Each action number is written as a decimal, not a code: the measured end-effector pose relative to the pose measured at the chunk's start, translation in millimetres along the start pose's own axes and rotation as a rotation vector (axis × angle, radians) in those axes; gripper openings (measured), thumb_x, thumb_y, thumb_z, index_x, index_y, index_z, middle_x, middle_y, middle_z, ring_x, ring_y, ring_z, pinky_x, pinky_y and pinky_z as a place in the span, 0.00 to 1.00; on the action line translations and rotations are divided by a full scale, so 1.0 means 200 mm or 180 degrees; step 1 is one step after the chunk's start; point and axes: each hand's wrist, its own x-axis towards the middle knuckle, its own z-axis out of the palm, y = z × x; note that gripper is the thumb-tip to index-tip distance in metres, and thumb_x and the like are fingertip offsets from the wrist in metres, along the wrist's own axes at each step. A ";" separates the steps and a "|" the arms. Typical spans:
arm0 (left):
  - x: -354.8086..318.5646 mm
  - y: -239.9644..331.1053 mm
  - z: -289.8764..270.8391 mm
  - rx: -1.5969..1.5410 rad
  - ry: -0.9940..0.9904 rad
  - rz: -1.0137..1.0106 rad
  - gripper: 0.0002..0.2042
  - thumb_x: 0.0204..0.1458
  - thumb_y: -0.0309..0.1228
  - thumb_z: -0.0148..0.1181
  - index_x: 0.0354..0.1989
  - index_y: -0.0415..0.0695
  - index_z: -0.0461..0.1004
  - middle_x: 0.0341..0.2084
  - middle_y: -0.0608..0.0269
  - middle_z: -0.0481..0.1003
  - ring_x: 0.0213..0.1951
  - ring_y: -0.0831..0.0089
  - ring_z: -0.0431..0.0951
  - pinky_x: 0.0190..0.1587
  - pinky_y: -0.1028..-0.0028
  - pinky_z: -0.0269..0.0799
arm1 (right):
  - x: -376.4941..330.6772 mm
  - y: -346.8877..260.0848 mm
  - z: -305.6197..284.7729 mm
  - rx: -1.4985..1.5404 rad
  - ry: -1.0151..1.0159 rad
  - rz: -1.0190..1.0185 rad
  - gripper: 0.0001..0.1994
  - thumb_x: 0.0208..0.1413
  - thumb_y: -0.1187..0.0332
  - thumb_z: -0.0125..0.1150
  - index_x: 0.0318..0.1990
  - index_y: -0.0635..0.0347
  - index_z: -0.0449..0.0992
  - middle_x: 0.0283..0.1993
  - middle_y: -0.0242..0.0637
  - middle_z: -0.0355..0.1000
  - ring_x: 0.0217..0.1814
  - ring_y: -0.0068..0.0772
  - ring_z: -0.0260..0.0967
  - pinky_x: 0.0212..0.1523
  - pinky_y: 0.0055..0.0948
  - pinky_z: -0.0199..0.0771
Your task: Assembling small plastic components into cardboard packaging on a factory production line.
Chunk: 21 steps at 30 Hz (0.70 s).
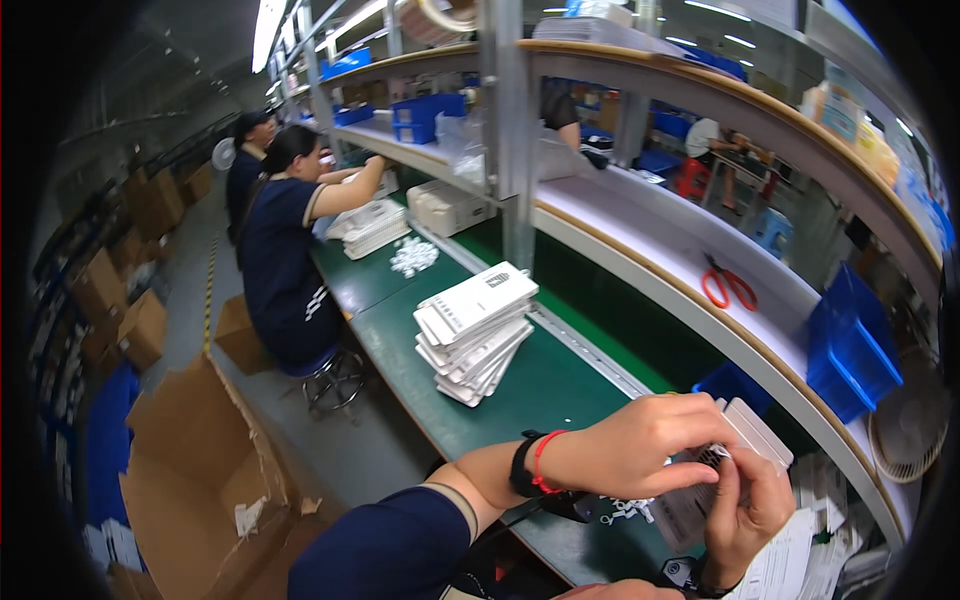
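Observation:
My left hand (645, 445), with a black band and a red cord at its wrist, reaches across from the left. Its thumb and fingers pinch a small black-and-white patterned piece (714, 455), whose kind I cannot make out. The right hand (752, 505) meets it there, thumb and fingertips closed at the same piece. Behind and under the fingers is a flat white box (760, 435), partly hidden. Small white pieces (628, 510) lie in a loose heap on the green worktop (500, 435) beside my left wrist.
A leaning stack of white boxes (475, 330) stands mid-bench. Farther off are more white pieces (413, 256) and a seated co-worker (285, 240). Red-handled cutters (728, 285) and a blue bin (850, 345) sit on the shelf. An open carton (190, 480) stands left. Papers (785, 560) lie right.

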 end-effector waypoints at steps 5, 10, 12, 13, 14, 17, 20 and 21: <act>-0.02 -0.03 -0.01 0.0088 -0.0070 0.0236 0.10 0.49 0.27 0.62 0.39 0.38 0.75 0.34 0.58 0.75 0.35 0.59 0.75 0.37 0.67 0.71 | -0.02 0.02 0.03 0.0041 -0.0028 -0.0152 0.04 0.51 0.80 0.59 0.34 0.67 0.76 0.29 0.41 0.73 0.28 0.32 0.69 0.29 0.25 0.64; 0.02 -0.03 0.03 0.0137 -0.0040 0.0353 0.08 0.50 0.29 0.62 0.35 0.39 0.74 0.31 0.58 0.75 0.32 0.58 0.75 0.34 0.66 0.70 | 0.00 0.06 -0.02 0.0063 -0.0086 -0.0186 0.03 0.51 0.80 0.59 0.34 0.67 0.77 0.28 0.39 0.73 0.28 0.31 0.68 0.29 0.25 0.64; 0.01 -0.04 0.02 0.0231 0.0062 0.0423 0.07 0.49 0.29 0.62 0.33 0.40 0.74 0.29 0.58 0.74 0.31 0.58 0.75 0.33 0.66 0.70 | 0.00 0.07 0.01 0.0149 -0.0109 -0.0212 0.03 0.51 0.80 0.59 0.34 0.67 0.77 0.28 0.39 0.73 0.28 0.31 0.68 0.29 0.25 0.64; 0.00 -0.04 0.02 0.0254 0.0073 0.0402 0.07 0.49 0.29 0.62 0.33 0.40 0.74 0.29 0.58 0.74 0.31 0.58 0.75 0.33 0.66 0.70 | 0.00 0.07 0.02 0.0211 -0.0106 -0.0184 0.03 0.51 0.80 0.59 0.34 0.67 0.77 0.28 0.39 0.73 0.28 0.30 0.68 0.29 0.24 0.63; -0.01 -0.04 0.02 0.0317 0.0109 0.0410 0.07 0.49 0.29 0.62 0.32 0.40 0.74 0.28 0.58 0.74 0.30 0.58 0.75 0.32 0.66 0.70 | -0.01 0.07 0.02 0.0271 -0.0102 -0.0154 0.03 0.51 0.80 0.59 0.34 0.67 0.77 0.27 0.39 0.73 0.28 0.29 0.67 0.29 0.24 0.63; 0.00 -0.04 0.02 0.0354 0.0138 0.0469 0.06 0.49 0.29 0.62 0.31 0.40 0.74 0.27 0.59 0.73 0.29 0.59 0.74 0.31 0.67 0.68 | 0.00 0.07 0.02 0.0229 -0.0125 -0.0126 0.03 0.51 0.80 0.59 0.34 0.67 0.77 0.28 0.40 0.73 0.28 0.29 0.67 0.29 0.24 0.63; 0.00 -0.03 0.02 0.0388 0.0155 0.0473 0.06 0.49 0.29 0.62 0.31 0.40 0.73 0.27 0.60 0.73 0.28 0.60 0.73 0.29 0.67 0.67 | 0.00 0.06 0.01 0.0177 -0.0150 -0.0139 0.03 0.51 0.80 0.59 0.33 0.67 0.77 0.28 0.40 0.73 0.27 0.29 0.67 0.29 0.24 0.63; 0.00 -0.03 0.02 0.0409 0.0169 0.0467 0.06 0.50 0.28 0.62 0.30 0.40 0.73 0.26 0.60 0.73 0.27 0.60 0.73 0.29 0.68 0.67 | 0.00 0.05 0.01 0.0185 -0.0152 -0.0136 0.03 0.51 0.80 0.59 0.33 0.67 0.77 0.28 0.40 0.73 0.27 0.29 0.67 0.29 0.24 0.63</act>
